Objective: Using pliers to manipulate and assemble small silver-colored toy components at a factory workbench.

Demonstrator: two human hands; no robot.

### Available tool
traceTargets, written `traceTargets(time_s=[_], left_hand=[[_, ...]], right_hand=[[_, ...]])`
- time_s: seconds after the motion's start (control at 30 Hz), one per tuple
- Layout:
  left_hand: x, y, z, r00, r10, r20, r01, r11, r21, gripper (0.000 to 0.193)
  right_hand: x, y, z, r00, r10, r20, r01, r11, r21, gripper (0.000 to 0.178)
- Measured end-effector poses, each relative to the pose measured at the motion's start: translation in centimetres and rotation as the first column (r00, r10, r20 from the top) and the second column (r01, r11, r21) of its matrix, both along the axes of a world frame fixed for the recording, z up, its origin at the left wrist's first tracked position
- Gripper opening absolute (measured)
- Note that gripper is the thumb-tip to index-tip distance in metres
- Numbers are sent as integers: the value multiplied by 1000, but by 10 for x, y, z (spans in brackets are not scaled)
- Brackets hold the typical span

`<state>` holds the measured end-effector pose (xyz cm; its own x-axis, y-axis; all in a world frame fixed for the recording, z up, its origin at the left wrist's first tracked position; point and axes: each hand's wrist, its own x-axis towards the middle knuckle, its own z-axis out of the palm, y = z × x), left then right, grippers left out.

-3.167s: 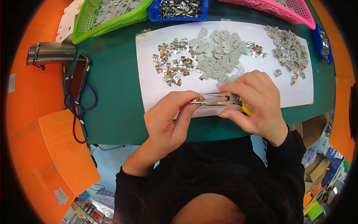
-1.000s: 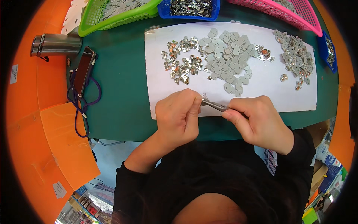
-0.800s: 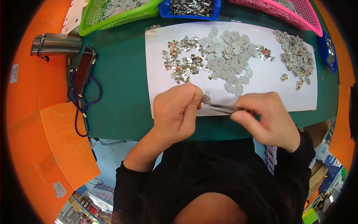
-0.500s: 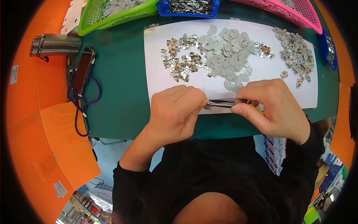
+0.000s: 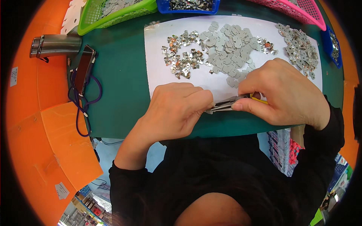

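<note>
My left hand (image 5: 175, 109) pinches a flat grey piece (image 5: 209, 112). My right hand (image 5: 281, 92) grips steel pliers (image 5: 228, 104), earlier clear, now touching it.

A table (image 5: 120, 105) with a dark green top fills the middle and runs up toward 12 o'clock, under bright, even light. A tall orange panel (image 5: 28, 109) curves from 8 to 10 o'clock, with a second orange panel (image 5: 348, 113) at 3 o'clock. A pale bluish floor (image 5: 107, 154) shows at 8 o'clock, and blurred, cluttered shelving (image 5: 86, 207) stands between 7 and 8 o'clock.
</note>
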<state>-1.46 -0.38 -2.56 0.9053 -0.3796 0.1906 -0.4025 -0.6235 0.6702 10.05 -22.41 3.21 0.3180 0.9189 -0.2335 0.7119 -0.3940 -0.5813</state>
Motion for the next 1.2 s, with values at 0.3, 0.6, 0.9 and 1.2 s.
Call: traceTargets(time_s=[0.3, 0.6, 0.9, 1.2], left_hand=[[0, 0, 2, 999, -25, -21, 24, 999, -32, 9], [3, -1, 4, 995, -69, -74, 66, 997, -47, 9], [-6, -4, -6, 988, -16, -154, 8, 999, -51, 9], [-18, 5, -9, 908, -300, -292, 272, 953, -134, 11]], right_hand=[[8, 5, -3, 992, 47, -119, -47, 999, 7, 28], [19, 8, -6, 956, 75, -282, -96, 994, -62, 26], [4, 3, -17, 985, 74, -158, -71, 997, 22, 29], [-20, 6, -19, 963, 263, 62, -264, 965, -7, 31]])
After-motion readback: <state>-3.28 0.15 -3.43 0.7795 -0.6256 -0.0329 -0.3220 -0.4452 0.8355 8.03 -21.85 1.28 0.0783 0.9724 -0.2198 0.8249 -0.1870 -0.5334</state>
